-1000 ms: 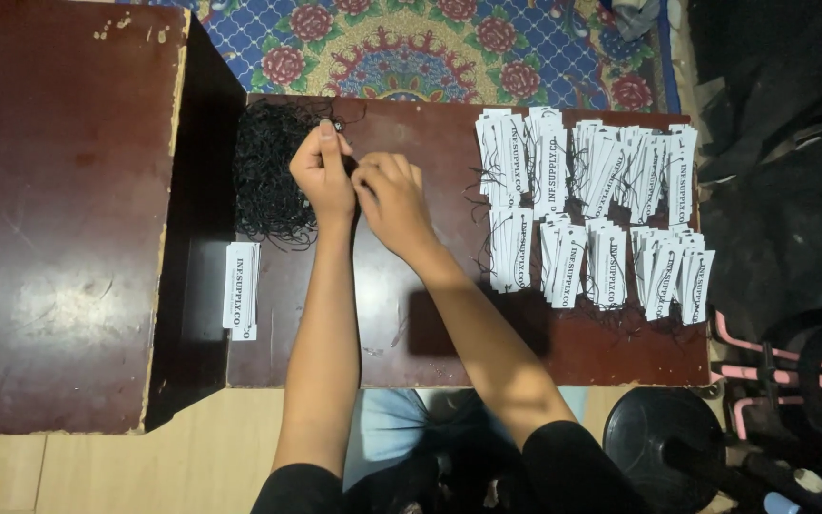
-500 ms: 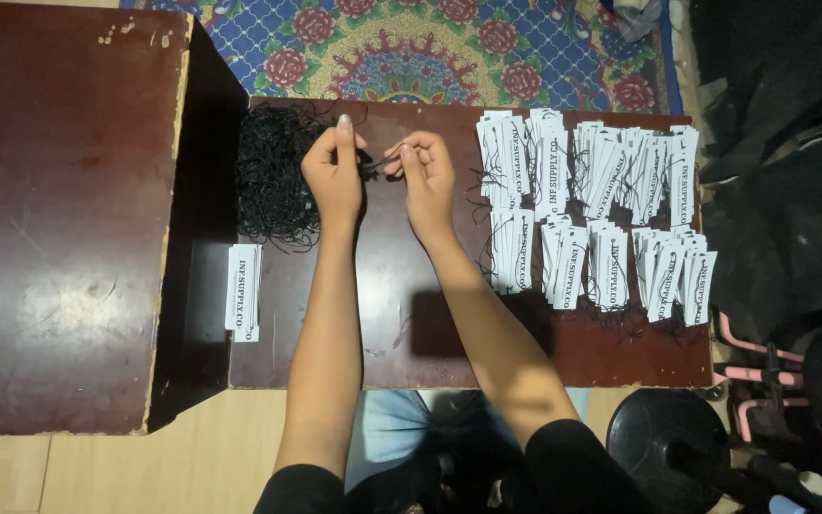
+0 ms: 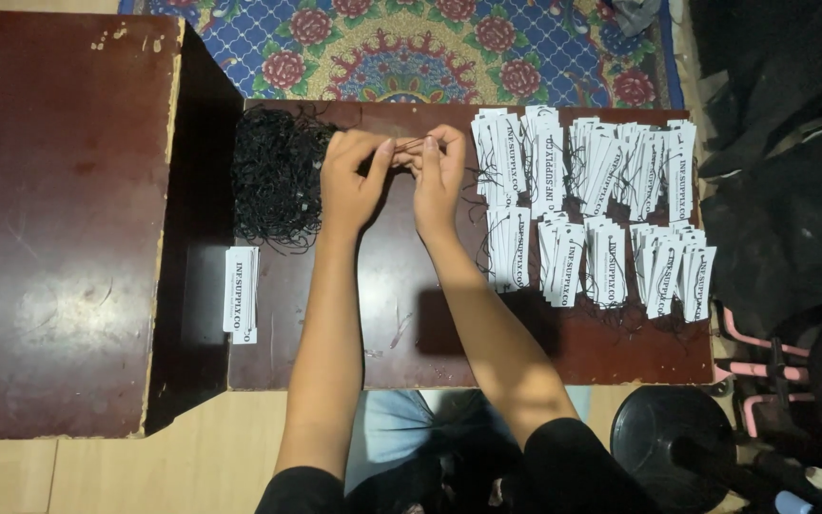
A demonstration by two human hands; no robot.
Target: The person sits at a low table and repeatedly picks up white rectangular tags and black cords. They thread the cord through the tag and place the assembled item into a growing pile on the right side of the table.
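Both hands have come closer together since before, left hand (image 3: 354, 186) and right hand (image 3: 438, 176) pinching one thin black string (image 3: 409, 145) beside the string pile (image 3: 276, 176).

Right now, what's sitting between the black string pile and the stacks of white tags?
In the head view, the left hand and right hand, fingertips together, lie between the black string pile and the white tags.

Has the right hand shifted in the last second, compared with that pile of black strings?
Yes. The right hand has moved slightly right and up the table, away from the pile of black strings, toward the white tags.
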